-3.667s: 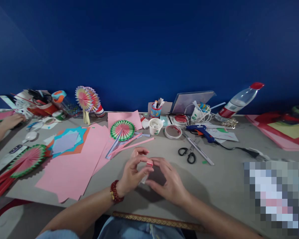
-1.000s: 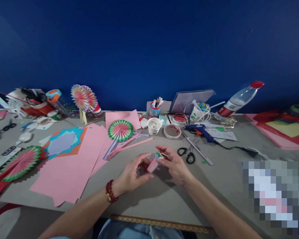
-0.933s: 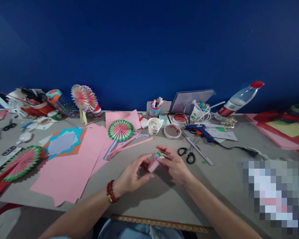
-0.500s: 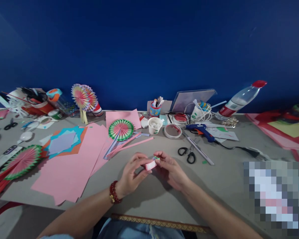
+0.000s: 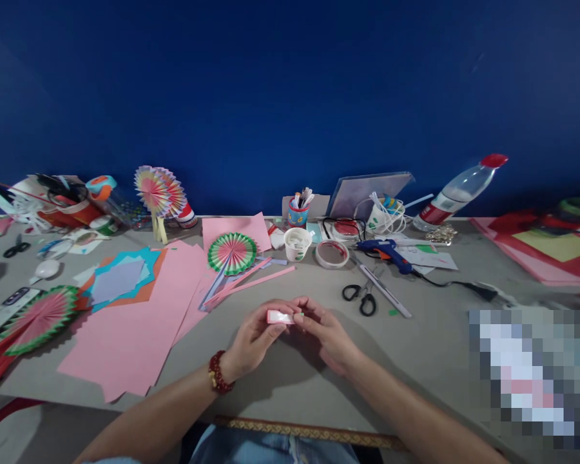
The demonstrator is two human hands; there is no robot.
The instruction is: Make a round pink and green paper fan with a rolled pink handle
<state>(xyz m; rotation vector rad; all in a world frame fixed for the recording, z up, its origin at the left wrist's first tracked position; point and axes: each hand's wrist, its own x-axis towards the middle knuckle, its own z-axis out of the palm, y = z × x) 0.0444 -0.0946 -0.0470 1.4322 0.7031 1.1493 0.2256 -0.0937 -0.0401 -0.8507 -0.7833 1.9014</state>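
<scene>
Between my two hands is a small folded paper piece (image 5: 281, 317), pink at the edges with a shiny white face turned up. My left hand (image 5: 254, 335) pinches its left part, thumb below and fingers behind. At its right end, my right hand (image 5: 326, 332) grips it between thumb and fingertips, where a bit of green shows. Both hands are just above the grey table (image 5: 280, 386). Beyond them lie a pink-and-green paper fan (image 5: 232, 253), pink paper strips (image 5: 256, 283), a tape roll (image 5: 332, 254) and black-handled scissors (image 5: 367, 303).
Pink sheets (image 5: 125, 341) and coloured paper squares (image 5: 118, 281) spread on the left. A paper cup (image 5: 298, 243), a pen holder (image 5: 298, 211), a glue gun (image 5: 386, 253) with its cord, a craft knife (image 5: 384, 290) and a leaning bottle (image 5: 459, 193) stand or lie toward the wall.
The folded paper piece has turned from a slant to nearly level, with more of its white face showing. Both hands stay closed on it; the view has shifted slightly.
</scene>
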